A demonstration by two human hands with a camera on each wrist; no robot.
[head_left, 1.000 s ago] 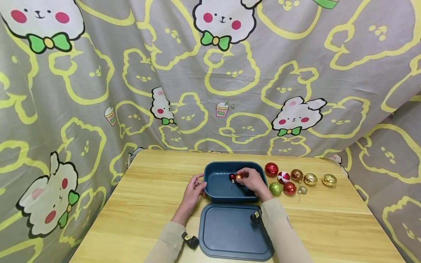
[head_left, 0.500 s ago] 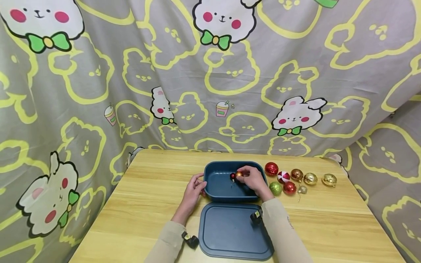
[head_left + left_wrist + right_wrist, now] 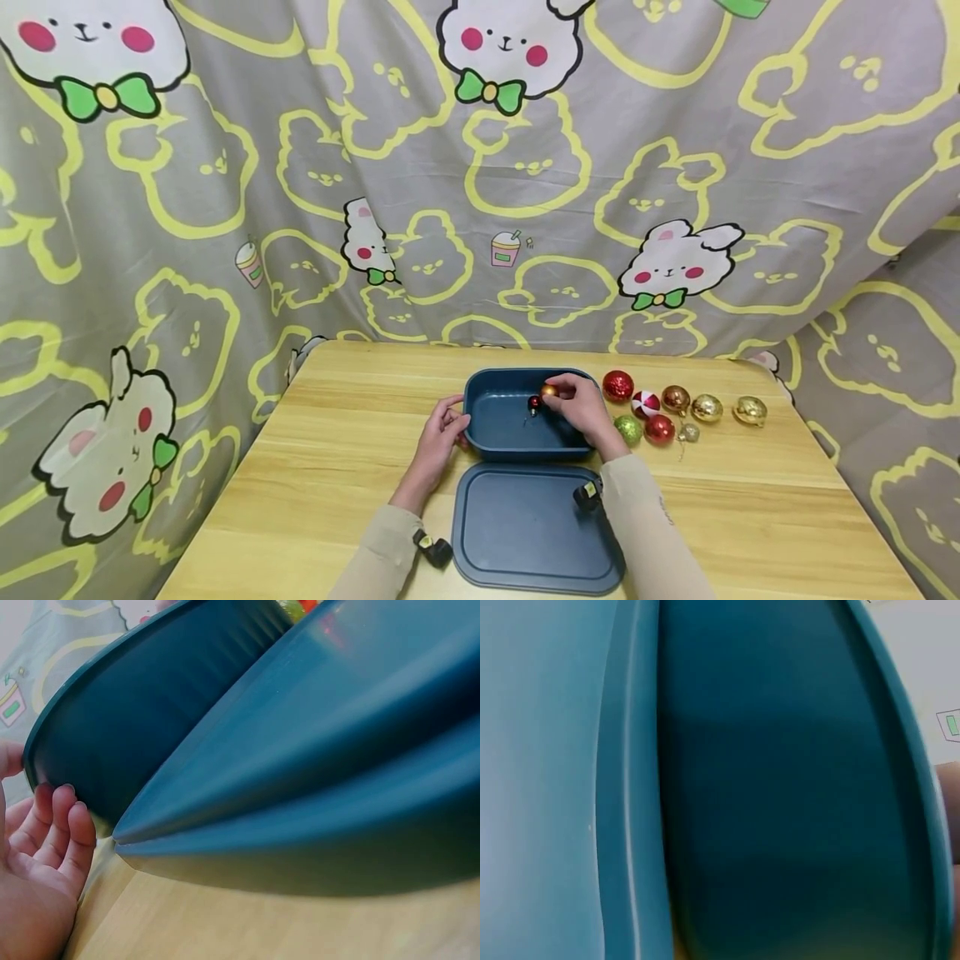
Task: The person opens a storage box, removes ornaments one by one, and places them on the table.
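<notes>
My left hand [image 3: 439,435] grips the left side of a dark blue rectangular box [image 3: 489,414], thumb at the rim. In the left wrist view, several curled fingers [image 3: 56,832] touch the outer wall. Inside the box, my right hand [image 3: 587,410] pinches a small orange-gold Christmas ball [image 3: 550,390] between thumb and fingers. Just beside and below it is a small dark red ball [image 3: 534,402]; whether it is held or hangs from the other is unclear. In the right wrist view the box wall [image 3: 780,772] hides most of that hand.
The blue lid [image 3: 536,527] lies flat in front of the box. Right of the box sit several larger balls: red glitter [image 3: 618,386], red-and-white [image 3: 645,404], green [image 3: 628,429], bronze [image 3: 675,399] and gold [image 3: 707,408]. A patterned curtain [image 3: 420,275] hangs behind the table.
My right hand has shifted slightly right and up within the box, with the orange-gold ball. The red ball has moved slightly right too. My left hand stays at the box's left side.
</notes>
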